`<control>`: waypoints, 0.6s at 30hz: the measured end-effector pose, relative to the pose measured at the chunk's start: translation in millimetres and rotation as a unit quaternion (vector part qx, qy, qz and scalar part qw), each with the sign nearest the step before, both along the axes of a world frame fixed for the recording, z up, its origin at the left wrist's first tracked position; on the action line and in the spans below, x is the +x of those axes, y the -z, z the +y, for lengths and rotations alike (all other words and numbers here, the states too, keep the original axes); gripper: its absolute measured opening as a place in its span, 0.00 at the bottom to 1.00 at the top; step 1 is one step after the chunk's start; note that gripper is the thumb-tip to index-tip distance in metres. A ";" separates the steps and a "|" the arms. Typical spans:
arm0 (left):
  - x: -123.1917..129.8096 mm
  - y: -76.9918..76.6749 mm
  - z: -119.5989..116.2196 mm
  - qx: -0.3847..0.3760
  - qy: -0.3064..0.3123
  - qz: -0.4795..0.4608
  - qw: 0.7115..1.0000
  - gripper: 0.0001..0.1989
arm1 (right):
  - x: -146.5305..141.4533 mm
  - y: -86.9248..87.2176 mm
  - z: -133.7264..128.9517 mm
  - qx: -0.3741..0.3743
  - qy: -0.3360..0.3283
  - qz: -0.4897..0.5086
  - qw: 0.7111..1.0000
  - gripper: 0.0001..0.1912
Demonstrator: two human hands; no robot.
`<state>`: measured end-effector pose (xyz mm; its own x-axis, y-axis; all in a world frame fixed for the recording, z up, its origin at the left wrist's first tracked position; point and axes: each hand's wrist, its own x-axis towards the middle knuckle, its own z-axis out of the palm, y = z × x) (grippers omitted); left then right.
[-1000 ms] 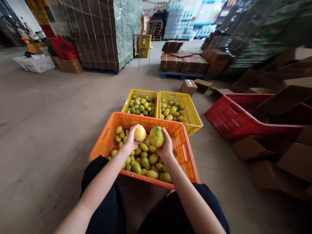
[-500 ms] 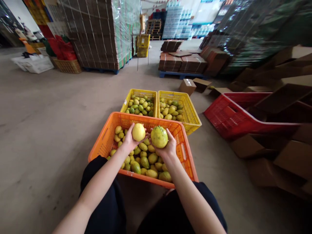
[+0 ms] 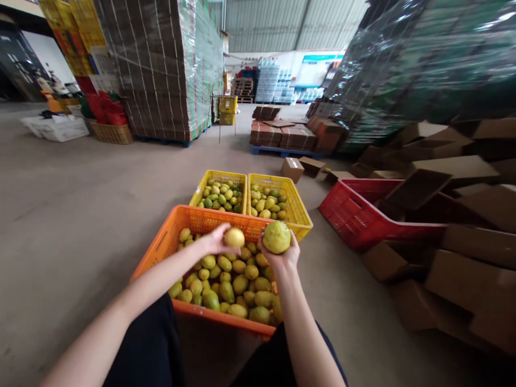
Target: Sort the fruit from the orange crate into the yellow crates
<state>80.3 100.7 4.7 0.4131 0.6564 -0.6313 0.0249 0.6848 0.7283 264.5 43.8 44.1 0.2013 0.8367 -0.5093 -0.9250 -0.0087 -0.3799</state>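
Observation:
My left hand grips a smooth, round-looking yellow fruit by its side, above the orange crate. In my right hand rests a larger yellow-green fruit with a bumpy, spotted skin, cupped from below near the crate's right side. The two held fruits are apart, with a gap between the hands. Beneath them the orange crate is filled with many oval yellow-green fruits. The exact kind of fruit cannot be told. My right forearm hides part of the crate's right side.
Two yellow crates with similar fruits stand just beyond the orange one. To the right is a red crate among open cardboard boxes. Wrapped stacks and a blue pallet of flattened cartons stand farther back.
My hands have moved apart, the left one turning from palm-up to a sideways grip on the yellow fruit. The right hand lifts the bumpy fruit slightly. The camera view has tilted up.

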 end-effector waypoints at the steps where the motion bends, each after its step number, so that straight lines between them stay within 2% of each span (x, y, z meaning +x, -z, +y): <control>1: -5.1 -13.8 17.2 0.048 -0.059 0.008 0.997 0.29 | -3.6 -1.7 -0.2 -0.004 -0.005 0.005 1.000 0.14; 3: -12.8 -28.9 33.8 0.091 -0.091 0.031 0.991 0.31 | -10.3 -4.6 -0.1 -0.013 -0.012 0.011 1.000 0.14; 5: -16.9 -22.7 24.4 0.109 -0.059 0.069 0.990 0.26 | -15.4 -5.8 0.7 -0.024 -0.018 0.016 0.999 0.13; 8: -20.1 13.0 -16.7 0.122 0.032 0.143 0.982 0.19 | -20.6 -3.3 1.5 -0.035 -0.032 0.025 0.999 0.13; 11: -25.7 44.6 -51.0 0.161 0.111 0.234 0.952 0.17 | -26.0 3.2 -1.6 -0.041 -0.049 0.024 0.998 0.11; 13: -32.1 53.6 -60.9 0.219 0.168 0.291 0.916 0.15 | -31.7 9.8 -5.4 -0.050 -0.061 0.015 0.997 0.09; 15: -40.9 56.2 -63.6 0.279 0.243 0.345 0.862 0.17 | -39.8 18.9 -9.1 -0.061 -0.085 -0.002 0.994 0.09; 18: -57.9 57.1 -64.5 0.308 0.345 0.417 0.782 0.17 | -55.8 37.1 -13.9 -0.091 -0.166 -0.049 0.981 0.11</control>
